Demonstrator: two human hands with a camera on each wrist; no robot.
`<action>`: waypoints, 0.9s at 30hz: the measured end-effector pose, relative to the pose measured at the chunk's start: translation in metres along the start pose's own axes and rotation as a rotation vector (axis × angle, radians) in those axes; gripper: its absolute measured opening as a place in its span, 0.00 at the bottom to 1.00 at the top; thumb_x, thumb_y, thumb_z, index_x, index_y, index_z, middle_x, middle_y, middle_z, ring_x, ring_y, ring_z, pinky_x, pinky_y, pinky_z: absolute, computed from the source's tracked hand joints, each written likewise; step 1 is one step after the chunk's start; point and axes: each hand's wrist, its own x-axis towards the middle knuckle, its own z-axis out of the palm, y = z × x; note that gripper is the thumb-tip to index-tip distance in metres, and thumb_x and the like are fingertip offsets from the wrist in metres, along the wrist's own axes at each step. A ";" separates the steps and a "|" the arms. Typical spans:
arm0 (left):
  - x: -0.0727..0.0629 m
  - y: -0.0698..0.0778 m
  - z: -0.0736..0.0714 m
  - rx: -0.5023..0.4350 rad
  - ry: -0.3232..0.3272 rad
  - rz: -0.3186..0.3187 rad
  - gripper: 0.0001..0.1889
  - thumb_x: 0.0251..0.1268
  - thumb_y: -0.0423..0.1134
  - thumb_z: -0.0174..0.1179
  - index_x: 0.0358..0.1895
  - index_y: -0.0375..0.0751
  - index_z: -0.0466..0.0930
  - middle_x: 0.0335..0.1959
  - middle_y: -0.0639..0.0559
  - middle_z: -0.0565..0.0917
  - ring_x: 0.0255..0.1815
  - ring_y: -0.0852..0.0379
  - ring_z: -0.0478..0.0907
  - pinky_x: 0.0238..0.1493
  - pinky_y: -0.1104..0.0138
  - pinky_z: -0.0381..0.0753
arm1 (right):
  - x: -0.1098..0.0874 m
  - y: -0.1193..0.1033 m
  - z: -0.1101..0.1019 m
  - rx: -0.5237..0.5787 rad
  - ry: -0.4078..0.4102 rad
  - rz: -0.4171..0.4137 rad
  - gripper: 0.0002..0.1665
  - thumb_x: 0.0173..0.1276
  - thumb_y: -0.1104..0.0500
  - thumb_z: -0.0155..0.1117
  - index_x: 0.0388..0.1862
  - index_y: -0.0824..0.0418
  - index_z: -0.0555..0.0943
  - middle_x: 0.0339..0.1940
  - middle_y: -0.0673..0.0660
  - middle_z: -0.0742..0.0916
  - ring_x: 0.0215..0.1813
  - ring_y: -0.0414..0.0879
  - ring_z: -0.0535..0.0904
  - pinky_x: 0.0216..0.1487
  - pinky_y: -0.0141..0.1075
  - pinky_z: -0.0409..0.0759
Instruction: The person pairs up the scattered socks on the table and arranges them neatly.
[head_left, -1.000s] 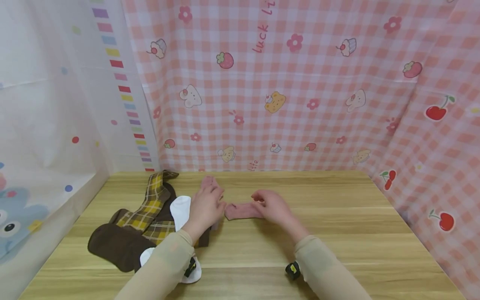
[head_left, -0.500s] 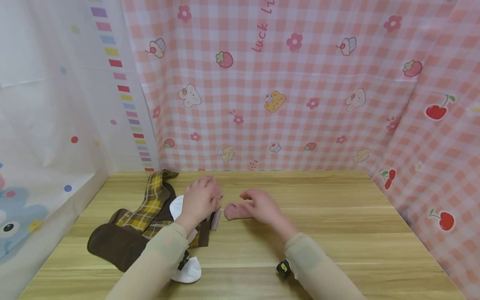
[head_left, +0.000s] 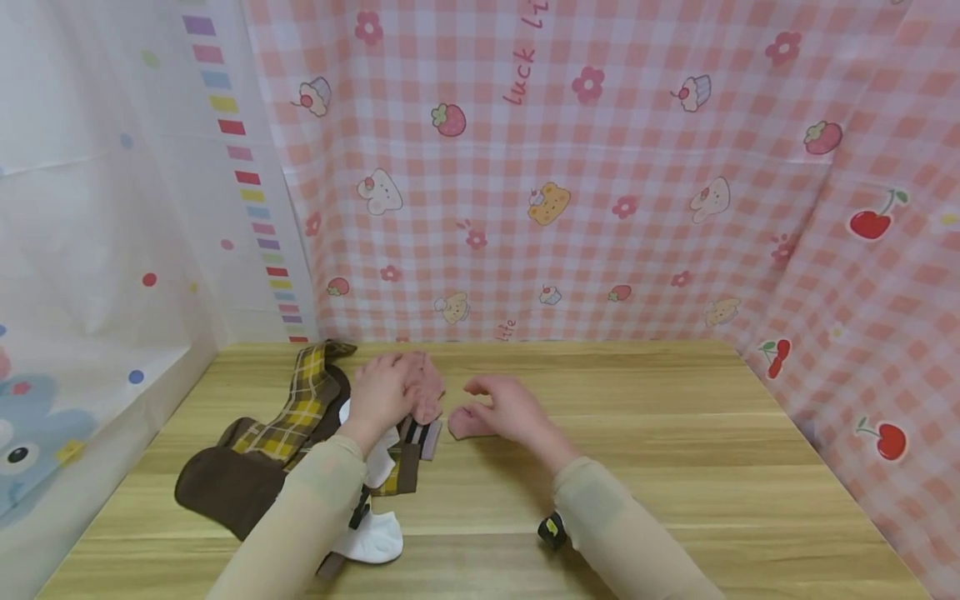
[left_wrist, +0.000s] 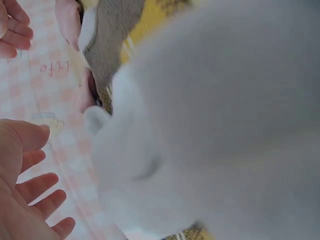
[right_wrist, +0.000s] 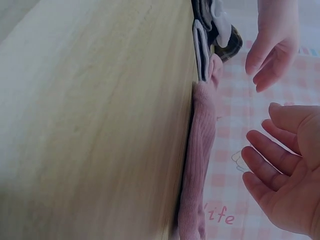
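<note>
My left hand (head_left: 381, 396) hovers over the right part of a heap of socks, beside a crumpled pink sock (head_left: 426, 387); in the left wrist view its fingers are spread with nothing between them. A second pink sock (head_left: 468, 422) lies flat, partly hidden under my right hand (head_left: 516, 408). In the right wrist view that hand's fingers (right_wrist: 272, 155) are loosely bent and apart from the ribbed pink cloth (right_wrist: 200, 150). A white sock (left_wrist: 200, 125) fills much of the left wrist view, blurred.
Left on the wooden table (head_left: 675, 500) lie a dark brown sock (head_left: 225, 492), yellow-and-brown plaid socks (head_left: 300, 392), a white ankle sock (head_left: 375, 537) and a striped cuff (head_left: 431, 439). A pink checked cloth (head_left: 487, 167) hangs behind the table.
My left hand has moved left, off the crumpled pink sock, which now shows more fully. My right hand has shifted left along the flat pink sock, away from its right end.
</note>
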 end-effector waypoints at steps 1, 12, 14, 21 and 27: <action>0.001 -0.001 0.000 0.005 -0.011 -0.009 0.25 0.61 0.39 0.67 0.63 0.41 0.78 0.58 0.35 0.78 0.60 0.35 0.72 0.59 0.40 0.69 | 0.001 -0.001 0.000 -0.006 -0.011 0.005 0.16 0.71 0.58 0.65 0.55 0.62 0.82 0.54 0.58 0.86 0.58 0.53 0.80 0.60 0.47 0.76; 0.009 -0.019 0.003 0.057 -0.077 -0.078 0.23 0.65 0.41 0.63 0.62 0.37 0.78 0.63 0.33 0.75 0.64 0.34 0.69 0.62 0.39 0.66 | 0.012 -0.007 0.008 -0.045 -0.074 -0.004 0.20 0.70 0.57 0.65 0.59 0.60 0.81 0.59 0.55 0.84 0.63 0.52 0.76 0.66 0.45 0.71; 0.010 -0.021 0.003 0.052 -0.078 -0.079 0.24 0.66 0.41 0.63 0.63 0.36 0.77 0.64 0.33 0.74 0.64 0.33 0.69 0.62 0.38 0.66 | 0.013 -0.007 0.011 -0.041 -0.070 -0.012 0.20 0.70 0.57 0.65 0.59 0.59 0.81 0.59 0.55 0.84 0.63 0.52 0.76 0.66 0.46 0.71; 0.014 -0.022 0.003 0.042 -0.082 -0.065 0.24 0.66 0.41 0.63 0.63 0.37 0.77 0.64 0.33 0.74 0.65 0.33 0.68 0.63 0.39 0.65 | 0.017 -0.008 0.022 -0.082 -0.078 -0.062 0.18 0.69 0.58 0.66 0.57 0.59 0.82 0.56 0.54 0.84 0.61 0.50 0.77 0.65 0.43 0.72; 0.015 -0.023 0.003 0.031 -0.101 -0.080 0.24 0.66 0.41 0.62 0.64 0.38 0.76 0.64 0.34 0.73 0.65 0.34 0.68 0.64 0.39 0.64 | 0.021 -0.009 0.031 -0.107 -0.083 -0.069 0.18 0.69 0.56 0.67 0.56 0.58 0.82 0.54 0.54 0.85 0.55 0.48 0.80 0.60 0.40 0.76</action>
